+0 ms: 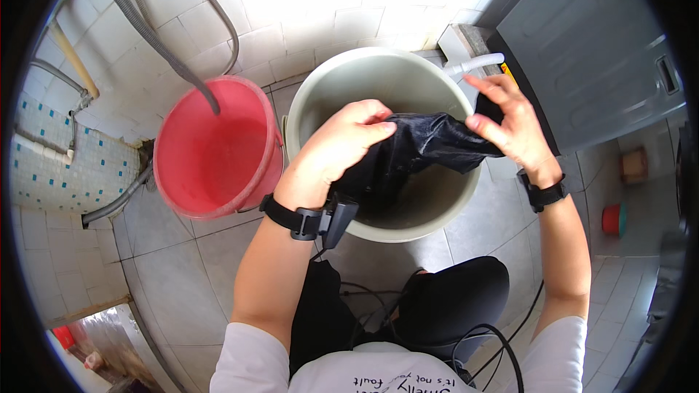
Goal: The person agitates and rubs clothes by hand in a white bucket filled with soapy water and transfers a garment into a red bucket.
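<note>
A dark, wet-looking cloth [431,136] is stretched between my hands above a pale grey-green plastic bucket [377,54], and part of it hangs down inside. My left hand [355,139] pinches its left part between thumb and fingers over the bucket's middle. My right hand [505,120] is at the cloth's other end, beyond the bucket's right rim, with fingers spread and the thumb against the fabric. Whether the right fingers grip it is not plain. The hanging cloth and my left forearm hide part of the bucket's inside.
A red plastic bucket [169,174] stands left, with a grey corrugated hose [164,57] ending inside it. At the right is a grey appliance [590,49], with a white hose [480,63] beside its base. Black cables [502,338] loop near my legs. Tiled walls border the floor.
</note>
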Demonstrator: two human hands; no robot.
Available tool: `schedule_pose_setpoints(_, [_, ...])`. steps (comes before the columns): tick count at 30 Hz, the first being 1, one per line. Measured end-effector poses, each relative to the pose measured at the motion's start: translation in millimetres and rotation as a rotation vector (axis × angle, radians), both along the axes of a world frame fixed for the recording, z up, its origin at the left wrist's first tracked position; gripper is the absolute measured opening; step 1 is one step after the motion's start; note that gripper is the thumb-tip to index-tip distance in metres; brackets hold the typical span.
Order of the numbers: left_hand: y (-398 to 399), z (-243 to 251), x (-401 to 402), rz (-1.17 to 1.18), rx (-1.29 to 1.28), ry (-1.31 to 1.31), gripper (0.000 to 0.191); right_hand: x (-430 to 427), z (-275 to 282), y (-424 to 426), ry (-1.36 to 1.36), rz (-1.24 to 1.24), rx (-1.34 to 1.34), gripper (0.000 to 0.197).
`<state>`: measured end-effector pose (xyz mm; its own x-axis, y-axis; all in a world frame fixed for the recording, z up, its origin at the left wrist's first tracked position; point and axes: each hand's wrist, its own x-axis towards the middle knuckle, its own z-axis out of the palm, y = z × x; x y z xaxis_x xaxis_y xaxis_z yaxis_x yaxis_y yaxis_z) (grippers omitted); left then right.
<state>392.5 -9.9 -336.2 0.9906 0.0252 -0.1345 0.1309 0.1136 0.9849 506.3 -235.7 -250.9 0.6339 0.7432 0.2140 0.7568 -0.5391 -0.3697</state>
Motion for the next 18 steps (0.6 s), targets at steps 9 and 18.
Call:
schedule_pose_setpoints(9, [-6.8,27.0,-13.3,-0.054,-0.016,-0.212,0.016,-27.0,-85.6,24.8,0.732,-0.003,-0.069,0.038])
schedule_pose_setpoints(18, [-18.8,-15.1,-1.2,0.123,0.129,0.199,0.052,-23.9,-35.0,18.1,1.1,-0.156,1.04,0.056])
